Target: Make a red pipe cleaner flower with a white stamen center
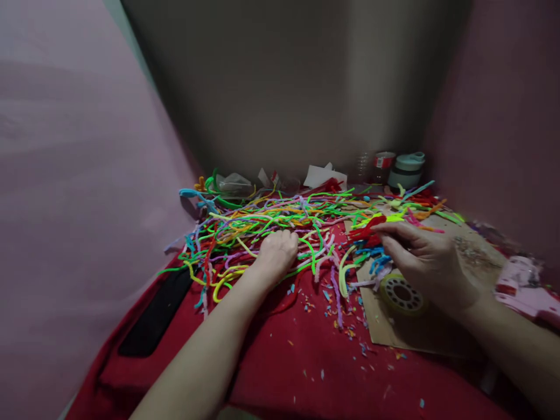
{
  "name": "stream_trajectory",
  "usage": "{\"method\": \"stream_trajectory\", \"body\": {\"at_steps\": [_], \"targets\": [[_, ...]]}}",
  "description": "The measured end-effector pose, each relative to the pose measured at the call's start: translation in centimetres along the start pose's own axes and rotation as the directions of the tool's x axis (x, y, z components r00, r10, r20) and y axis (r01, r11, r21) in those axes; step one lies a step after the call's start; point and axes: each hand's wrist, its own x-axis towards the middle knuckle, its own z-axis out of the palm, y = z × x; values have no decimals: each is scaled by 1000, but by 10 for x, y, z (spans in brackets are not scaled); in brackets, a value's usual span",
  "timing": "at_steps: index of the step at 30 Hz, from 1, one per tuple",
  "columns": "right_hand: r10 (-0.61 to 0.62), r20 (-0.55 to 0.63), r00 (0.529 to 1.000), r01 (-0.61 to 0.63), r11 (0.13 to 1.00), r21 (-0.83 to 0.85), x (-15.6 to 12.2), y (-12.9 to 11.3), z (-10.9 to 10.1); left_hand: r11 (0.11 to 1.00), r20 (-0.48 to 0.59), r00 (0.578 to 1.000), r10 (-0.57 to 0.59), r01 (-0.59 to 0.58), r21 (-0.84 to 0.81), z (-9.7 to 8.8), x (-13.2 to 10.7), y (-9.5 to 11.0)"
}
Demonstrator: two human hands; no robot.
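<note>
The left hand (280, 251) reaches forward with its forearm slanting in from the lower left, knuckles up and fingers curled under over the near edge of the pipe cleaners (262, 219), which lie in a tangled heap across the back of the red-covered tabletop (332, 379). Its grip is clenched, but the hidden fingertips leave me unable to tell whether it grasps any. The right hand (431, 265) comes in from the lower right, forefinger and thumb extended toward the left, tips close together at red pieces (371, 228); I cannot tell whether its grip pinches or only touches them. Below it, a yellow reel (402, 293) lies on cardboard (389, 329). Behind the heap stand a clear tub (236, 185), a red-labelled jar (384, 163) and a teal-lidded cup (406, 170), their contents too dim to make out.
</note>
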Motion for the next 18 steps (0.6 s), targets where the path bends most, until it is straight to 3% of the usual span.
{"method": "stream_trajectory", "body": {"at_steps": [11, 14, 18], "targets": [[-22, 16, 1000, 22, 1000, -1, -3, 2, 1, 996, -6, 999, 49, -50, -69, 6, -6, 9], [-23, 22, 1000, 23, 1000, -6, -4, 3, 2, 994, 26, 1000, 12, -9, -107, 7, -5, 3], [-37, 16, 999, 37, 999, -12, -4, 2, 3, 982, 49, 989, -137, 142, -127, 11, -1, -18]]}}
